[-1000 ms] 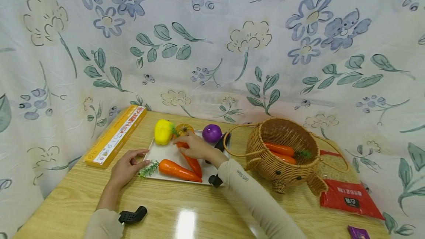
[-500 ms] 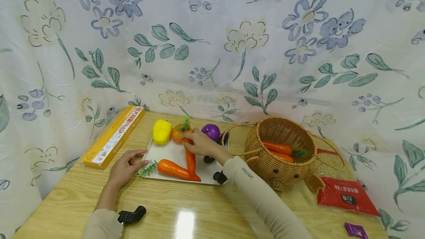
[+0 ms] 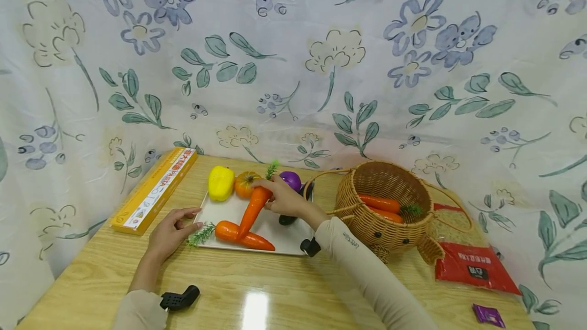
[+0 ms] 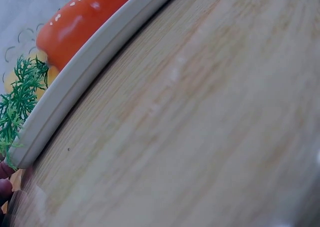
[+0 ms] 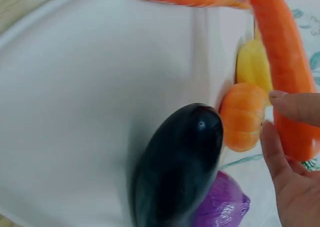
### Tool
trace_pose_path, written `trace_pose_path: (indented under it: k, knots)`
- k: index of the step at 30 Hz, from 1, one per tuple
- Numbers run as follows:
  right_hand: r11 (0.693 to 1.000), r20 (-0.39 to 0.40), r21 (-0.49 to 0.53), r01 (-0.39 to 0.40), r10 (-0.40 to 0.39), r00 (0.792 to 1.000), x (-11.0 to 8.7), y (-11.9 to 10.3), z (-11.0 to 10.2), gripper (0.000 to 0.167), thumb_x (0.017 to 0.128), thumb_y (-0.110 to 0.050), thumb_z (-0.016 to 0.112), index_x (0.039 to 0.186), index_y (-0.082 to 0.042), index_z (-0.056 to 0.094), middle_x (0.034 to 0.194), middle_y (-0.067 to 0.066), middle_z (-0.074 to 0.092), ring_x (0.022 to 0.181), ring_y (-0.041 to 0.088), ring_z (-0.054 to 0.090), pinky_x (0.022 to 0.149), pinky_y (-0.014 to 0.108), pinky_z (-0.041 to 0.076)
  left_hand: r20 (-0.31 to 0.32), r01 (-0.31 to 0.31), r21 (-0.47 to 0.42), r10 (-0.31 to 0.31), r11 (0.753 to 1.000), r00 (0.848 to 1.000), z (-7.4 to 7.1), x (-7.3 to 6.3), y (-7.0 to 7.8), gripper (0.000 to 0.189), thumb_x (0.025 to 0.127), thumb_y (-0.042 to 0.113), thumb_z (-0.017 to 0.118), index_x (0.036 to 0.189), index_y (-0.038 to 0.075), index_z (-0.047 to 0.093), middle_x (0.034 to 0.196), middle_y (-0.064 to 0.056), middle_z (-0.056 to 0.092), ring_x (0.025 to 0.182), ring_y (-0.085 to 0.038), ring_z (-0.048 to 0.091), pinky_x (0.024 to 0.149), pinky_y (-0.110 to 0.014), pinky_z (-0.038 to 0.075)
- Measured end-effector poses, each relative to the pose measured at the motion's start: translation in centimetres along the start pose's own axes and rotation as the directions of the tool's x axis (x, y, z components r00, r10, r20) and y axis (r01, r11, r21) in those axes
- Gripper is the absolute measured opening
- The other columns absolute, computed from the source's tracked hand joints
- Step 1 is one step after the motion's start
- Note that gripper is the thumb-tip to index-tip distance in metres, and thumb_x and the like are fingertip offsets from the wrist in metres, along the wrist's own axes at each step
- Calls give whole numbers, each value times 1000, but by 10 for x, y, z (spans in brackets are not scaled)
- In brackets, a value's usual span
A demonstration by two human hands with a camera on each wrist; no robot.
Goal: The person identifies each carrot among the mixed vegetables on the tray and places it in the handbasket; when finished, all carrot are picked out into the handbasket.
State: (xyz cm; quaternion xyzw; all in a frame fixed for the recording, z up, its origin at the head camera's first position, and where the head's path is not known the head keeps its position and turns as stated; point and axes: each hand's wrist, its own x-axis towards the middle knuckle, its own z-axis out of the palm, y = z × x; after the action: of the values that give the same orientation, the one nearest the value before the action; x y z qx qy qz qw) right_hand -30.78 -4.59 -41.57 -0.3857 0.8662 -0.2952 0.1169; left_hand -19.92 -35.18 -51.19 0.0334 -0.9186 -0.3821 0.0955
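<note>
My right hand (image 3: 288,198) holds a carrot (image 3: 254,211) near its leafy top, thumb and fingers on either side. It slants over the white tray (image 3: 208,214), its tip above or against a second carrot (image 3: 260,241) lying along the front rim. My left hand (image 3: 168,232) rests at the tray's left edge, fingers loosely bent, fingertips by that carrot's greens (image 4: 22,89). Along the back of the tray are a yellow bell pepper (image 3: 221,183), a small orange pumpkin (image 5: 243,117) and a purple onion (image 5: 222,202). A dark eggplant (image 5: 177,162) lies on the right side, partly hidden in the head view.
A wicker basket (image 3: 350,236) with carrots (image 3: 379,202) inside stands right of the tray, one handle loop close to my right forearm. Beyond it lies a red food packet (image 3: 474,268), with a small purple packet (image 3: 488,314) nearer. A yellow pasta box (image 3: 156,190) lies at left.
My right hand has moved rightward with the carrot, whose greens swung from the pepper side toward the onion. Its tip has shifted left across the lying carrot. The left hand stays put.
</note>
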Motion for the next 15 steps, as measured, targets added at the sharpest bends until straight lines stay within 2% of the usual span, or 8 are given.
trace_pose_path:
  k: [3,6,11,15]
  knots:
    - [1000,-57,-31,-2,1,998,-2,2,2,56,87,2,70,138,-18,56,118,17,45,88,24,57,74,24,50,-2,-2,2,2,1000,1000,0,0,0,46,92,40,70,131,16,65,113,-6,60,76,-11,44,65,-28,33]
    - [993,-98,-119,-24,12,995,-4,2,4,54,90,-8,72,138,-22,55,113,15,46,79,20,54,68,25,47,-1,-3,1,3,1000,1000,1,0,0,46,92,39,70,131,16,65,113,-7,60,77,-11,44,66,-27,33]
    - [955,-129,-287,-68,32,991,-8,1,7,55,91,-24,73,141,-32,52,108,11,49,68,17,49,58,25,42,4,3,-4,-3,1000,1000,0,-1,1,47,92,40,71,131,15,65,114,-8,60,76,-11,44,65,-28,33]
    - [933,-157,-350,-84,30,987,-10,1,7,56,91,-31,73,142,-33,51,105,10,52,66,17,48,56,26,40,3,9,-5,-9,1000,1000,1,-1,1,47,92,41,70,131,17,65,115,-7,60,77,-10,44,66,-28,34]
